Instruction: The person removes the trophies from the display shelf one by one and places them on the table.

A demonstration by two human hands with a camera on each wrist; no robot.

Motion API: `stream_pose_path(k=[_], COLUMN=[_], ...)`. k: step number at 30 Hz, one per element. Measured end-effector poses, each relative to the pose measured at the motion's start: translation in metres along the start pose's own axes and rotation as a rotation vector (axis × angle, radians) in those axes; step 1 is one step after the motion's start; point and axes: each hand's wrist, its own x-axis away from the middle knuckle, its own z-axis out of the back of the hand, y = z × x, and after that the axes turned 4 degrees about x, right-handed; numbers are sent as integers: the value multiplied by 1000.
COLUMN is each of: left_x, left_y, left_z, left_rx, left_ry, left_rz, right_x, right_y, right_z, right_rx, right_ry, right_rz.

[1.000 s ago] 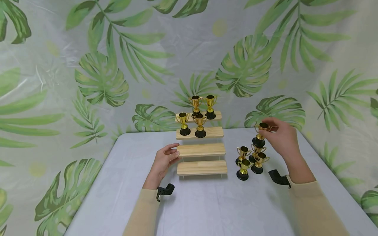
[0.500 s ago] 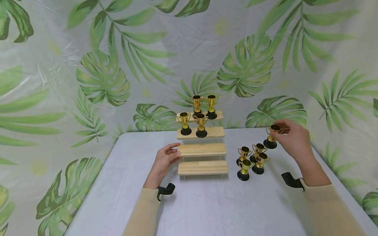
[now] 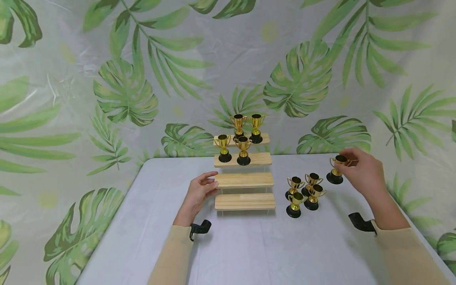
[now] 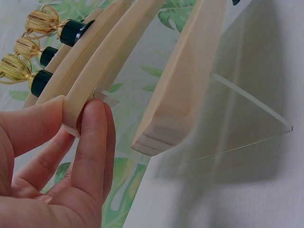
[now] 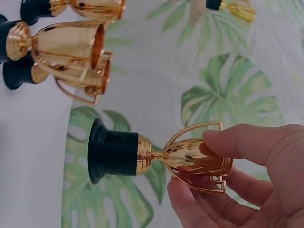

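In the head view my right hand (image 3: 367, 172) pinches a small gold trophy cup (image 3: 336, 170) with a black base by its bowl and handle, near the table's far right. Whether its base touches the cloth I cannot tell. The right wrist view shows thumb and fingers on the gold bowl (image 5: 192, 156). My left hand (image 3: 197, 194) grips the left end of a wooden shelf board (image 3: 244, 180), the second tier from the bottom of a stepped stand. Seen from the left wrist, the thumb lies on top of that board (image 4: 88, 90) and fingers support it underneath.
Several trophies (image 3: 296, 202) stand clustered right of the stand. Two trophies (image 3: 256, 128) are on the top tier and two trophies (image 3: 244, 150) on the tier below. The lowest board (image 3: 245, 202) rests on clear supports. A leaf-patterned sheet (image 3: 199, 71) hangs behind the white-covered table (image 3: 149, 221).
My right hand has carried the trophy rightward, away from the cluster, and then lowered it toward the tabletop. The left hand keeps its grip on the shelf board.
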Motion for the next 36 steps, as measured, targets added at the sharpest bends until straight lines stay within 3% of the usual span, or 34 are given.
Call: stream_pose_path(k=[36], left_x=[-3], left_y=[-4], left_z=[2], left_rx=[-4], left_ry=[3], left_rz=[-1], right_x=[19], right_y=[48], right_z=[-48], right_rx=[7], right_ry=[-75], right_rz=[-39])
